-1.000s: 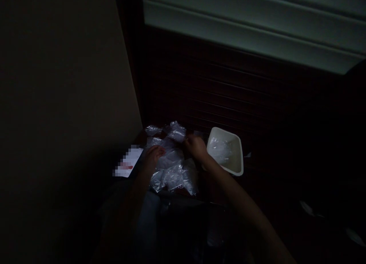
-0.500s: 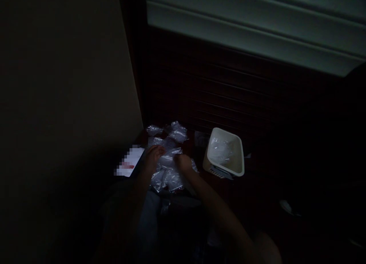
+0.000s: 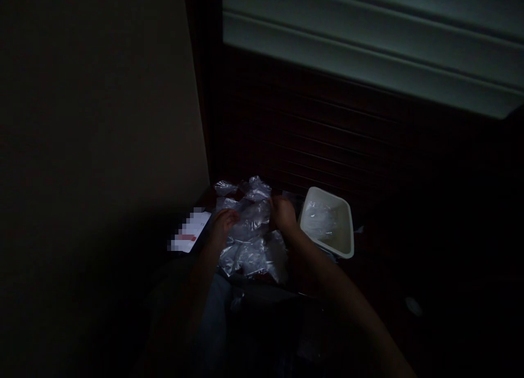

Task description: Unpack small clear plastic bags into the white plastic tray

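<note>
In dim light, a clear plastic bag (image 3: 254,217) spreads between my two hands above a pile of similar bags. My right hand (image 3: 283,213) is closed on its right side, knuckles up. At the bag's left edge is my left hand (image 3: 224,223), its fingers bent and pointing right, apparently pinching the film; the thumb is hard to see. Nearer to me lie several crumpled clear bags (image 3: 251,256), and more clear bags (image 3: 258,188) lie at the far side. Whatever the bags contain cannot be made out.
A cream plastic basket (image 3: 351,233) with clear plastic inside stands to the right. At the left lies a bright phone-like screen (image 3: 196,228), partly pixelated. A pale wall (image 3: 123,121) rises on the left, and dark slatted panelling (image 3: 327,132) stands behind.
My right hand has moved right and away from me, drawing the bag's right side out. My left hand stays close to its former place. The view has shifted slightly.
</note>
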`<state>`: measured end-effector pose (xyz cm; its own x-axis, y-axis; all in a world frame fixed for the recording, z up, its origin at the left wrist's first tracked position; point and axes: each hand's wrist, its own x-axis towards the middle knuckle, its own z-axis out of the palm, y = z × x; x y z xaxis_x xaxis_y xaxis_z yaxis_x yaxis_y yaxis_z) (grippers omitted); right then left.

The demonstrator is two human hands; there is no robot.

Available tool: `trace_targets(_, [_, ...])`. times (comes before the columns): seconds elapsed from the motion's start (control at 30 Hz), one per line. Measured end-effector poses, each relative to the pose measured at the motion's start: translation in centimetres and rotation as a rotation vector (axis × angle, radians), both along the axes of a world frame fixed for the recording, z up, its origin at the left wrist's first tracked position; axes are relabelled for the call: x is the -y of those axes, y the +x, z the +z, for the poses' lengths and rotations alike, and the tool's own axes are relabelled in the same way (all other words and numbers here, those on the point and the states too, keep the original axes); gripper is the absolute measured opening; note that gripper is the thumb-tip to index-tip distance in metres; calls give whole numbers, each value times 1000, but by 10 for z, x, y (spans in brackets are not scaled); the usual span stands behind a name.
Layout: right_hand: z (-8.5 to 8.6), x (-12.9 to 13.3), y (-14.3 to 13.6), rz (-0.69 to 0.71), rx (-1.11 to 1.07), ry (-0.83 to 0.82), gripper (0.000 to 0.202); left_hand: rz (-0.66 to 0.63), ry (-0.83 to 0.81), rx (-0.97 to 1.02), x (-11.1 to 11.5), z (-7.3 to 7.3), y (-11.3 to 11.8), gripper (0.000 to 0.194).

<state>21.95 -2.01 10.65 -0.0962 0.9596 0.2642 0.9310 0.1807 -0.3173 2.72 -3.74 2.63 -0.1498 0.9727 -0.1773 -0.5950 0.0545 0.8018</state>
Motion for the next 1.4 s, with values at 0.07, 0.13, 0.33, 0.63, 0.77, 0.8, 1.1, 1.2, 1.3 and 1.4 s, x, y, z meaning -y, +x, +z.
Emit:
trace_targets(0.07, [6,-4,8,-49,-132,39,41,-3,-9,8,0,1,1,25])
trace_targets(0.13, [7,-6,13,-76,-285,49,48,-3,-9,8,1,2,2,26])
trace_targets(0.33, [-15,-5,11,-94,-683,-78,58,-56,9,-82,6,10,5,32])
trace_targets(0.63, [-17,-1,-1,102,-1050,-327,57,-138,6,-166,7,6,10,36])
trace_targets(0.77, [-16,0,-1,167,-966,-327,43,-144,28,-171,6,2,9,31])
trace_targets(0.8, [-16,0,-1,167,-929,-309,40,-137,30,-179,5,1,9,31])
trace_targets(1.1, [-9,-18,26,93,-891,-121,34,-90,4,-226,4,-2,5,28])
trace_targets(1.2, [-5,-23,41,23,-987,-114,36,-104,-4,-217,3,-2,5,27])
trace_targets(1.3, [-7,-22,49,7,-1125,-213,36,-88,-9,-218,3,-3,7,27])
trace_targets(1.4, [-10,-17,49,62,-1209,-275,35,-68,5,-206,4,-2,8,30])
